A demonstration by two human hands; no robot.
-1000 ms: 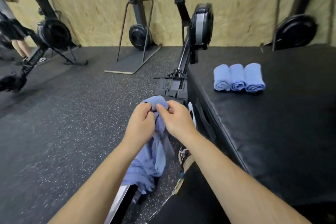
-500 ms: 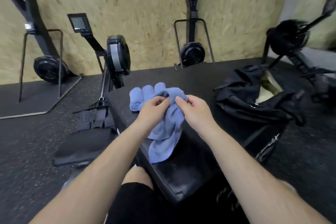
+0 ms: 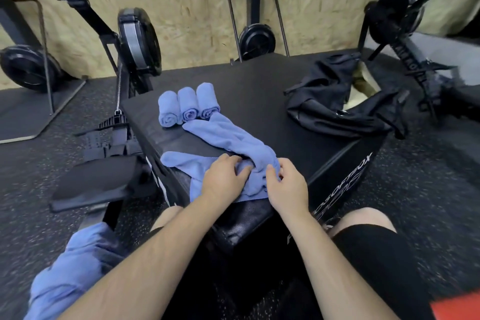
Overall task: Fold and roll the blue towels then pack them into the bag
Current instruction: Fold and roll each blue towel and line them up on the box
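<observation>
A loose blue towel (image 3: 223, 138) lies crumpled across the near corner of a black padded box (image 3: 259, 83). My left hand (image 3: 223, 179) lies on the bunched part of the towel, its fingertips tucked into the folds. My right hand (image 3: 285, 187) pinches the towel's near edge with curled fingers. Three rolled blue towels (image 3: 188, 105) lie side by side on the box just beyond the loose one. A black bag (image 3: 337, 101) sits open on the box's far right corner. More loose blue towels (image 3: 75, 265) are heaped low on the left by my leg.
A rowing machine (image 3: 130, 47) stands close against the box's left side, its footplates and seat next to my left leg. Other exercise machines (image 3: 257, 39) stand along the chipboard wall, and another stands at the right (image 3: 405, 28). The floor is black speckled rubber.
I have turned from the floor to the box. The towel I held up in both hands is now laid down on the box, and both hands have dropped onto it.
</observation>
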